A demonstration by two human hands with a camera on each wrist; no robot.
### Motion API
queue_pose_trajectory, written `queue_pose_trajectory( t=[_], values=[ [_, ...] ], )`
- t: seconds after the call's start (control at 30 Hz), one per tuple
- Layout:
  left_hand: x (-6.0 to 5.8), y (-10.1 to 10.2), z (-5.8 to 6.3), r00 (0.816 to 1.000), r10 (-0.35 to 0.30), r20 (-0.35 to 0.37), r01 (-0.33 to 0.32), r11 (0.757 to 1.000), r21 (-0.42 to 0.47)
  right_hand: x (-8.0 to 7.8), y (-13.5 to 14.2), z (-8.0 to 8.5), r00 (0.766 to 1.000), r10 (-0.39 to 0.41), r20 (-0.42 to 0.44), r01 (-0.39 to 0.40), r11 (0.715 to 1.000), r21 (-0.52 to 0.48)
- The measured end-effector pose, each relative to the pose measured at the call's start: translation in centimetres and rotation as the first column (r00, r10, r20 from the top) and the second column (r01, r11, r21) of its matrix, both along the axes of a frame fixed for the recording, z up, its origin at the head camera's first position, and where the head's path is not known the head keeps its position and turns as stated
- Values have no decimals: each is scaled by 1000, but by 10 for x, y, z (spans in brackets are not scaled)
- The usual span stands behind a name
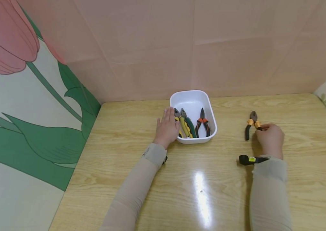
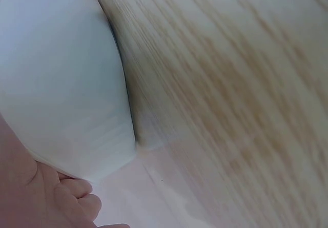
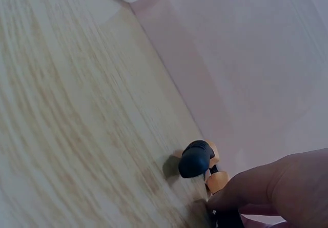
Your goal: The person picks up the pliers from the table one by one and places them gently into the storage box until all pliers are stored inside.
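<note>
My left hand [image 1: 167,125] lies with straight fingers along the left rim of a white plastic tub [image 1: 213,128]. Inside are slip-joint-style pliers with yellow and green handles [image 1: 191,127], pliers with orange and black handles [image 1: 202,123], and another tool with yellow and black handles [image 1: 176,113], partly hidden by that hand. To the right of the tub, my right hand [image 1: 271,138] pinches one handle of combination pliers [image 1: 253,116] with orange and black grips. Their dark jaws point toward the wall; the other handle [image 3: 195,159] stands free, spread apart.
The wood-grain table [image 1: 116,144] meets a pinkish covered wall [image 1: 151,48] just behind the tub. At the left stands a panel with painted tulips [image 1: 6,35]. A black wrist camera [image 1: 246,159] sticks out beside the right wrist.
</note>
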State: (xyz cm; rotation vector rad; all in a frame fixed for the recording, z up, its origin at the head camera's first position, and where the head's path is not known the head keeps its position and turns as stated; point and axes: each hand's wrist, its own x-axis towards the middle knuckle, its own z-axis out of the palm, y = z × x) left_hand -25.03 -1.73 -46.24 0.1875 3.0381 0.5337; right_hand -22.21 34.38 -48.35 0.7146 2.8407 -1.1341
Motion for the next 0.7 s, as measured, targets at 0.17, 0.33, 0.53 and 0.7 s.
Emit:
queue_pose_trajectory(
  t=[0.17, 0.33, 0.53, 0.7],
  values=[
    [0, 0, -1, 1000, 3, -1, -3, 1000, 9, 3, -1, 3, 1000, -7, -1, 7, 1000, -1],
    [0, 0, -1, 1000, 8, 23, -8, 1000, 5, 4, 0, 4, 1000, -1, 23, 2, 1000, -31],
    [-1, 0, -2, 1000, 13, 28, -13, 1000, 4, 6, 0, 6, 999, 7, 42, -4, 998, -70],
    [-1, 1, -2, 1000, 13, 21, -13, 1000, 8, 6, 2, 9, 994, 25, 104, -9, 988, -155]
  ],
)
